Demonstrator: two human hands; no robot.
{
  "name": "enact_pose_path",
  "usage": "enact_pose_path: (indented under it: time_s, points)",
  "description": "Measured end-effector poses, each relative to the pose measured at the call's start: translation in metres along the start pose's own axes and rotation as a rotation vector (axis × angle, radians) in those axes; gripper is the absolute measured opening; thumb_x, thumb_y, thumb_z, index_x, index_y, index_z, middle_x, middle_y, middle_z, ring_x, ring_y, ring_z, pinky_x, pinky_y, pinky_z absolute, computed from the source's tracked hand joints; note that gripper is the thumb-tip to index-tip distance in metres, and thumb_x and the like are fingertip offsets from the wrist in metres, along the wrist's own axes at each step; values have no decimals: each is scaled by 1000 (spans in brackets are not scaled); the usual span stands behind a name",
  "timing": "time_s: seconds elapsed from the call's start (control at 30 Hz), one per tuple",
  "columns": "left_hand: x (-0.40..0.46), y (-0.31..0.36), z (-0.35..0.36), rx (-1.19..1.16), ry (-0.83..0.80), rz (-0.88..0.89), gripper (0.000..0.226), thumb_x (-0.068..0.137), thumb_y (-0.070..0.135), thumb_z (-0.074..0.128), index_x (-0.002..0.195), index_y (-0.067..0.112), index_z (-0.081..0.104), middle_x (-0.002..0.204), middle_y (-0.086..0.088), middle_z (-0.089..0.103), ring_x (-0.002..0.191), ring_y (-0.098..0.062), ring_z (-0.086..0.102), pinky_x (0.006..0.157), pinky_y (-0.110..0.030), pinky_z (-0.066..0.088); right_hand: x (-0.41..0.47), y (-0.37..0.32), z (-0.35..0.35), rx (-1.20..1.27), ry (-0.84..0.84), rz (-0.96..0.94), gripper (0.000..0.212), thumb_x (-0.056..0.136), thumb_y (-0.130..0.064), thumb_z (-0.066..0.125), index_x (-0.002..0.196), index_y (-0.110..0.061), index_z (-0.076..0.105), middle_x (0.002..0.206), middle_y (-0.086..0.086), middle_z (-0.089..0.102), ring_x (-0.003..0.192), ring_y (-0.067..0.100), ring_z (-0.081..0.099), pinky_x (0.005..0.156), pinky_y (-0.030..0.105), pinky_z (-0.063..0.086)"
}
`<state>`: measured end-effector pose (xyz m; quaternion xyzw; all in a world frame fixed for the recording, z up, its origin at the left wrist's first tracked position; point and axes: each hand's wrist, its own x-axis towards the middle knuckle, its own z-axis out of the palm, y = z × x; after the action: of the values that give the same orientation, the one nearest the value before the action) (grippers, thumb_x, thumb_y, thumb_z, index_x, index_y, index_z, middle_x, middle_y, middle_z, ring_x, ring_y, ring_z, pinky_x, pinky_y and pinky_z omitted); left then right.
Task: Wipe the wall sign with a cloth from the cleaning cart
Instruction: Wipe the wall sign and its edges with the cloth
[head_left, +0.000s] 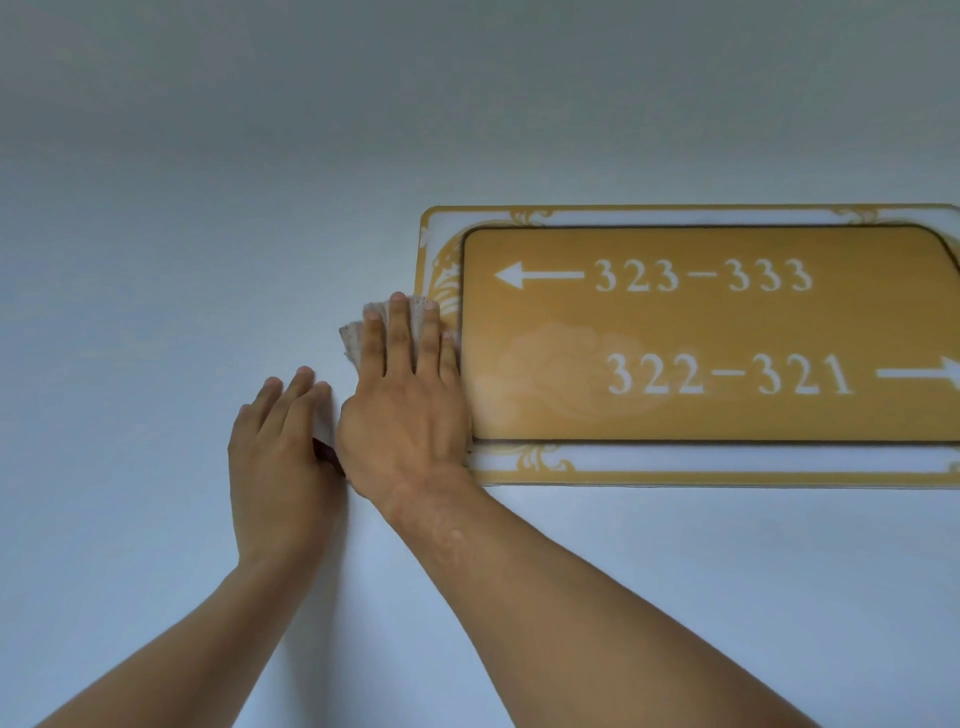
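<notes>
**Wall sign, wiping under way at left edge**

Wall sign (727, 338): gold panel in an ornate white-and-gold frame, mounted on a pale wall (156, 260), right end out of view. Reads "← 323–333" above "322–321 →"; no brand seen.
Cloth (356, 338): pale, pressed on the sign's left border, partly over the wall.
Right hand (405, 415): flat on the cloth, fingers straight.
Left hand (280, 467): flat on the wall just beside it, holding nothing.
Progress, judged: cloth fetched; the panel to its right probably remains.

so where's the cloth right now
In the head view, the cloth is pressed under the right hand, against the left edge of the wall sign.
</notes>
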<state>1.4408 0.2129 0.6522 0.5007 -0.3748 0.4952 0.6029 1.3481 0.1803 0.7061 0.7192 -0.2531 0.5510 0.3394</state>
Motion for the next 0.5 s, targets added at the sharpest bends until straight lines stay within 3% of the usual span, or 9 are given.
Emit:
enact_pose_path:
  time_s: [0.17,0.4,0.5]
  points:
    - [1,-1,1,10,1,17,51,81,-9,56,128,8,61,146,-10,53,142,-32,36,117,-51,28,6,8,-1,-122,43,-127,77,102,-46,20,156,3,-5,164,20,-19,152,30,-21,122,47,-10]
    - [2,-8,2,25,12,30,53,81,-9,55,131,8,59,147,-7,52,143,-29,35,118,-50,27,3,15,4,-24,86,-178,68,103,-43,24,161,-14,3,169,12,-2,154,30,-10,123,48,-3]
    - [2,-9,2,46,6,46,57,78,-11,54,133,8,58,148,-7,51,143,-30,35,118,-49,27,3,17,3,-27,91,-181,65,103,-36,23,161,-13,6,169,10,0,154,30,-9,124,47,-3]
